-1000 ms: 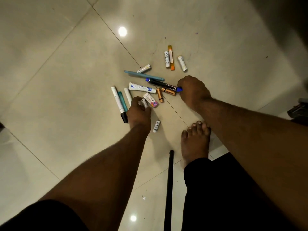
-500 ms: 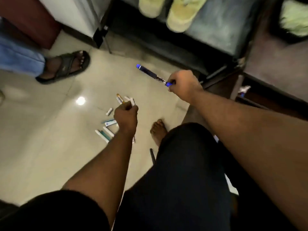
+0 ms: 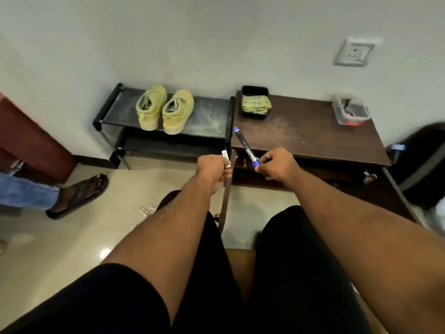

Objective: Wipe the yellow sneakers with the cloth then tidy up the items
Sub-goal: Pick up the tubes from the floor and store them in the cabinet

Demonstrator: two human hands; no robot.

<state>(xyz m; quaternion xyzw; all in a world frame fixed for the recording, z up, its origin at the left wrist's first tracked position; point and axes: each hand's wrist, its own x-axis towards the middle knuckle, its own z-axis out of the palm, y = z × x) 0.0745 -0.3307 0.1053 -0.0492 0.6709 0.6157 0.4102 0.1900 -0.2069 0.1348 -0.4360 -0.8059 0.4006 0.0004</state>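
While I watch through the head camera, the left hand (image 3: 213, 168) is closed around a few small items, one white end poking up, and the right hand (image 3: 277, 166) is closed on a blue-capped marker (image 3: 245, 145) tilted up toward the rack. The sneakers (image 3: 165, 109) sit paired on the rack (image 3: 207, 112) against the wall, and the cloth (image 3: 255, 104) lies in a black tray (image 3: 255, 89) at the worktop's (image 3: 313, 131) back left corner, so I judge wiping finished and tidying underway. A few items (image 3: 145, 210) remain on the floor. A clear box (image 3: 350, 113) waits at the worktop's far right; the middle is bare, with room to reach. A bystander's sandalled foot (image 3: 81, 192) stands left.
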